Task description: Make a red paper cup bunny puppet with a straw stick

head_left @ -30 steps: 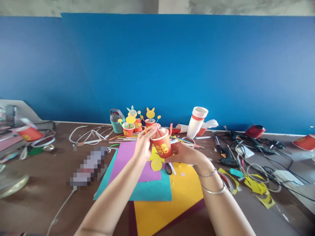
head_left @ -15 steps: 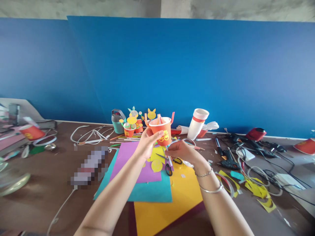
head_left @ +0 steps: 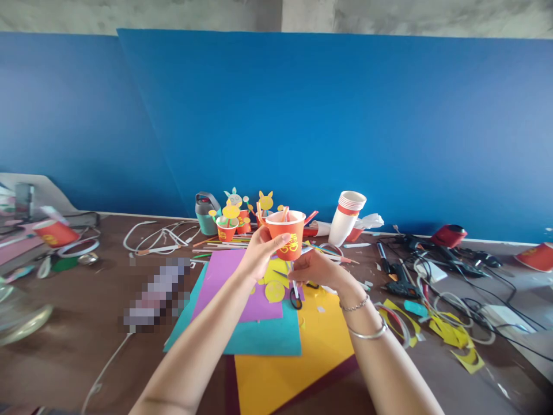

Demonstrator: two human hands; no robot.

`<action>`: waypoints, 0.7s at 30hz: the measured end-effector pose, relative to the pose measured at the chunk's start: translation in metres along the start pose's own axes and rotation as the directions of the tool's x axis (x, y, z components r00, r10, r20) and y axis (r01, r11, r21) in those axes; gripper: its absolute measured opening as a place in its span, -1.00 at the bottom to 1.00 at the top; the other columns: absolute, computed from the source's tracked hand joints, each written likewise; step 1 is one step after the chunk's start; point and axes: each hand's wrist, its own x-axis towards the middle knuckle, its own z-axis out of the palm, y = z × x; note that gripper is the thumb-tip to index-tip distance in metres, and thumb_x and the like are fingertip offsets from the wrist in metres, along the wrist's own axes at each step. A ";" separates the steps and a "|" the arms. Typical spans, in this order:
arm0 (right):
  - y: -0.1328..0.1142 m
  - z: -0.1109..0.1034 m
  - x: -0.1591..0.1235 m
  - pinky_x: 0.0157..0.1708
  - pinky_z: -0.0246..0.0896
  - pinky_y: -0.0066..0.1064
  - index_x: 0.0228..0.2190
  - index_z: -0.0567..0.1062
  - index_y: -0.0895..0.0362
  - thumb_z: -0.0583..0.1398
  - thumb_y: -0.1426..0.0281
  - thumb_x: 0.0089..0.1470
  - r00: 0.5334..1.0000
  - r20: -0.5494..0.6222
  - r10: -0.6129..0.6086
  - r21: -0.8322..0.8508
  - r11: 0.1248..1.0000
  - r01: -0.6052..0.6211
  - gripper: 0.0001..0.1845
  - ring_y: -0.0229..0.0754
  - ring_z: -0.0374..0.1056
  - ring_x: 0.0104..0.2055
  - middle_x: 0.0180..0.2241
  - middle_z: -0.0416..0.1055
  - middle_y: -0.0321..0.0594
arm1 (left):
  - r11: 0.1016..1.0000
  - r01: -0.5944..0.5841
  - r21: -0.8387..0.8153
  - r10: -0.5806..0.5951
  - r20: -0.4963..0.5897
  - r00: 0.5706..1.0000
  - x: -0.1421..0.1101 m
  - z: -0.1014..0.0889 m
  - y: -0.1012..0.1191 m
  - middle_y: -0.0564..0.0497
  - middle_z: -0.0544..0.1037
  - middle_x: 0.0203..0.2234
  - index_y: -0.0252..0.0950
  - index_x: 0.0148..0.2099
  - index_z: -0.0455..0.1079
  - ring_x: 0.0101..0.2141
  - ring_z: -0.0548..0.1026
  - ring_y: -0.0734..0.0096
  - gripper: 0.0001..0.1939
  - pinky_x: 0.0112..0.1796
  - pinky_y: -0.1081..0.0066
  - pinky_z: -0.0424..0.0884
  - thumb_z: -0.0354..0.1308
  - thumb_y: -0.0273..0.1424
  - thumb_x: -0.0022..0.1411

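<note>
The left hand [head_left: 259,253] is clamped round the red paper cup [head_left: 294,241] with yellow lettering and a white rim, its mouth upward and long axis near upright, while just below the cup the bunched fingertips of the right hand [head_left: 317,270] meet a thin pale stick [head_left: 290,266], though whether they grip it cannot be told. From the cup's left side an orange straw piece [head_left: 259,207] points up; from its right, a red straw piece [head_left: 311,217] slants outward. Below the cup, black-handled metal scissors [head_left: 296,298] are partly hidden; far right of it, another red paper cup [head_left: 538,255] is cut off.
</note>
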 end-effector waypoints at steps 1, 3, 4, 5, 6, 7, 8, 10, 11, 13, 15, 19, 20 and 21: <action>0.000 0.000 0.000 -0.57 0.15 -0.48 -0.67 0.52 0.17 0.34 0.34 -0.18 1.000 -0.012 0.001 0.034 0.999 -0.001 -0.81 -0.30 0.32 -0.59 -0.66 0.46 -0.29 | 1.000 0.014 0.000 -0.014 0.014 1.000 0.000 0.001 -0.001 -0.16 0.63 -0.18 -0.33 -0.05 0.52 -0.21 0.56 0.21 -0.47 -0.25 0.38 0.43 0.46 -0.21 -0.08; -0.003 0.000 0.001 -0.53 0.24 -0.45 -0.61 0.56 0.18 0.37 0.35 -0.22 0.996 -0.093 0.006 0.150 0.989 0.008 -0.85 -0.27 0.36 -0.57 -0.64 0.48 -0.27 | 0.999 0.036 -0.004 -0.036 0.048 0.998 0.000 0.002 -0.003 -0.15 0.63 -0.21 -0.33 -0.07 0.53 -0.25 0.56 0.23 -0.49 -0.27 0.38 0.43 0.45 -0.21 -0.06; -0.004 0.000 0.001 -0.50 0.27 -0.44 -0.58 0.58 0.18 0.37 0.35 -0.24 0.989 -0.150 0.012 0.206 0.978 0.019 -0.85 -0.25 0.38 -0.56 -0.62 0.49 -0.26 | 0.999 0.039 -0.006 -0.038 0.065 0.997 0.000 0.002 -0.005 -0.14 0.63 -0.23 -0.33 -0.08 0.53 -0.27 0.56 0.25 -0.51 -0.27 0.38 0.43 0.45 -0.20 -0.05; -0.005 0.000 0.001 -0.49 0.30 -0.42 -0.56 0.59 0.19 0.38 0.36 -0.26 0.981 -0.192 0.022 0.243 0.970 0.026 -0.85 -0.25 0.40 -0.55 -0.61 0.51 -0.25 | 0.999 0.038 -0.005 -0.038 0.078 0.996 0.000 0.002 -0.006 -0.14 0.63 -0.24 -0.33 -0.09 0.54 -0.29 0.56 0.27 -0.52 -0.27 0.37 0.43 0.44 -0.20 -0.04; -0.005 0.000 0.001 -0.48 0.30 -0.42 -0.55 0.60 0.19 0.38 0.36 -0.26 0.978 -0.208 0.025 0.254 0.967 0.029 -0.84 -0.25 0.40 -0.55 -0.60 0.51 -0.25 | 0.999 0.033 -0.001 -0.033 0.080 0.996 0.000 0.002 -0.007 -0.13 0.63 -0.25 -0.33 -0.10 0.54 -0.30 0.55 0.28 -0.53 -0.27 0.37 0.43 0.44 -0.19 -0.04; -0.004 0.000 0.001 -0.49 0.30 -0.43 -0.56 0.59 0.19 0.37 0.36 -0.26 0.983 -0.184 0.022 0.234 0.972 0.022 -0.85 -0.25 0.40 -0.56 -0.59 0.51 -0.25 | 1.000 0.023 0.004 -0.023 0.069 0.997 0.001 0.002 -0.008 -0.12 0.63 -0.26 -0.32 -0.12 0.54 -0.30 0.55 0.28 -0.54 -0.27 0.37 0.43 0.44 -0.19 -0.04; -0.002 0.000 0.001 -0.50 0.28 -0.44 -0.58 0.58 0.19 0.37 0.36 -0.24 0.991 -0.136 0.018 0.190 0.982 0.008 -0.86 -0.25 0.40 -0.56 -0.60 0.51 -0.25 | 1.000 0.009 0.010 -0.010 0.047 0.999 0.001 0.001 -0.007 -0.12 0.63 -0.27 -0.32 -0.13 0.55 -0.30 0.55 0.28 -0.54 -0.26 0.37 0.43 0.45 -0.19 -0.06; 0.003 -0.001 0.002 -0.53 0.25 -0.45 -0.63 0.55 0.18 0.35 0.35 -0.19 1.000 -0.023 0.019 0.072 0.997 -0.018 -0.84 -0.26 0.39 -0.56 -0.62 0.50 -0.25 | 1.000 -0.014 0.018 0.014 -0.001 1.000 0.001 0.001 -0.006 -0.11 0.63 -0.27 -0.32 -0.14 0.55 -0.28 0.55 0.26 -0.54 -0.26 0.37 0.44 0.47 -0.19 -0.09; 0.005 -0.001 0.002 -0.53 0.24 -0.46 -0.64 0.54 0.17 0.35 0.35 -0.17 1.000 0.017 0.019 0.023 1.000 -0.020 -0.83 -0.26 0.39 -0.56 -0.63 0.50 -0.25 | 1.000 -0.019 0.020 0.019 -0.015 1.000 0.001 0.001 -0.006 -0.11 0.63 -0.26 -0.32 -0.15 0.54 -0.28 0.55 0.25 -0.53 -0.26 0.36 0.44 0.47 -0.19 -0.09; 0.006 -0.001 0.003 -0.53 0.25 -0.46 -0.64 0.53 0.17 0.35 0.35 -0.16 1.000 0.021 0.023 0.010 1.000 -0.023 -0.82 -0.25 0.39 -0.56 -0.64 0.49 -0.25 | 1.000 -0.006 0.024 0.006 -0.001 1.000 0.001 0.002 -0.006 -0.12 0.63 -0.26 -0.33 -0.14 0.54 -0.27 0.55 0.24 -0.52 -0.26 0.36 0.43 0.46 -0.19 -0.08; 0.003 -0.001 0.002 -0.51 0.28 -0.45 -0.60 0.54 0.17 0.36 0.37 -0.19 0.997 -0.061 0.037 0.099 0.995 -0.031 -0.86 -0.25 0.39 -0.55 -0.63 0.48 -0.27 | 1.000 0.009 0.023 -0.010 0.042 0.999 0.000 0.003 -0.008 -0.13 0.63 -0.25 -0.34 -0.12 0.54 -0.27 0.55 0.25 -0.53 -0.25 0.37 0.43 0.45 -0.19 -0.06; 0.000 -0.002 0.001 -0.46 0.31 -0.43 -0.56 0.55 0.18 0.34 0.40 -0.19 0.990 -0.132 0.048 0.163 0.986 -0.026 -0.90 -0.25 0.41 -0.54 -0.60 0.50 -0.26 | 1.000 -0.006 0.021 0.005 0.084 0.996 0.000 0.002 -0.011 -0.14 0.63 -0.20 -0.32 -0.06 0.53 -0.24 0.55 0.25 -0.52 -0.23 0.38 0.43 0.44 -0.22 -0.02; 0.001 -0.002 0.001 -0.47 0.30 -0.43 -0.59 0.54 0.18 0.33 0.39 -0.18 0.995 -0.091 0.038 0.113 0.993 -0.028 -0.89 -0.25 0.40 -0.54 -0.61 0.50 -0.26 | 1.000 -0.013 0.026 0.011 0.073 0.997 0.000 0.002 -0.010 -0.14 0.63 -0.19 -0.31 -0.05 0.53 -0.23 0.56 0.23 -0.51 -0.23 0.37 0.44 0.44 -0.22 -0.03; 0.003 -0.002 0.002 -0.48 0.29 -0.43 -0.63 0.52 0.18 0.33 0.39 -0.17 0.999 -0.042 0.031 0.056 0.998 -0.028 -0.86 -0.24 0.40 -0.55 -0.63 0.49 -0.25 | 0.999 -0.019 0.034 0.017 0.061 0.998 0.000 0.001 -0.009 -0.15 0.63 -0.17 -0.31 -0.05 0.53 -0.22 0.56 0.21 -0.49 -0.23 0.36 0.44 0.45 -0.21 -0.04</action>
